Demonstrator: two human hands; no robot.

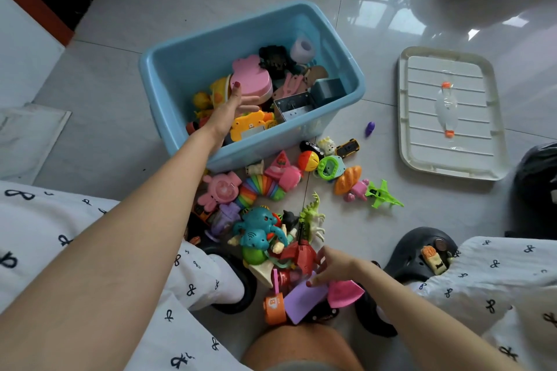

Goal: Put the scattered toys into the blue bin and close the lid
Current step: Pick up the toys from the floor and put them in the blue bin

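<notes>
The blue bin [180, 69] stands open on the tiled floor, partly filled with toys. My left hand [229, 108] reaches into it, thumb and fingers closed on a pink pig-shaped toy [251, 77] above the other toys. Scattered toys lie in front of the bin: a rainbow spring [262, 187], a teal elephant [256, 235], a toy bread [348, 179] and a green plane [382, 194]. Close to me, my right hand [331, 265] grips the edge of a red toy [298, 256] in the pile, beside a purple flat piece [304, 298]. The white lid [422, 84] lies upside down to the right of the bin.
A clear plastic item with orange ends [446, 105] rests on the lid. A small purple toy [370, 128] lies between bin and lid. My feet in black slippers [422, 250] flank the pile. A black bag [539, 178] sits at the right edge.
</notes>
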